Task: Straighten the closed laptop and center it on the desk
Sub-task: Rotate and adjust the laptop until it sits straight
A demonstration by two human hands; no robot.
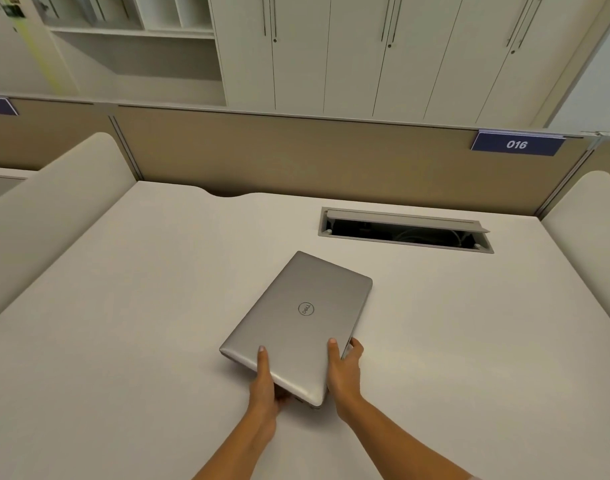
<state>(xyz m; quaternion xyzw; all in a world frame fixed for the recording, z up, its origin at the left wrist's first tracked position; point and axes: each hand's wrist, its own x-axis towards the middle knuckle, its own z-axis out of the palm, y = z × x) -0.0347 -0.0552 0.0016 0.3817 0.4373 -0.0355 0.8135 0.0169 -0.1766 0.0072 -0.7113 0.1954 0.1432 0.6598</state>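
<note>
A closed silver laptop (298,323) lies skewed on the white desk (123,341), its long axis turned clockwise, the round logo facing up. Its near end looks slightly raised off the desk. My left hand (263,382) grips the near short edge, thumb on the lid and fingers underneath. My right hand (343,368) holds the near right corner, thumb on the lid and fingers wrapped around the side edge.
An open cable tray (405,230) is set into the desk behind the laptop to the right. A tan partition (296,157) with a blue "016" label (516,144) runs along the back. Rounded white side panels (54,202) flank the desk.
</note>
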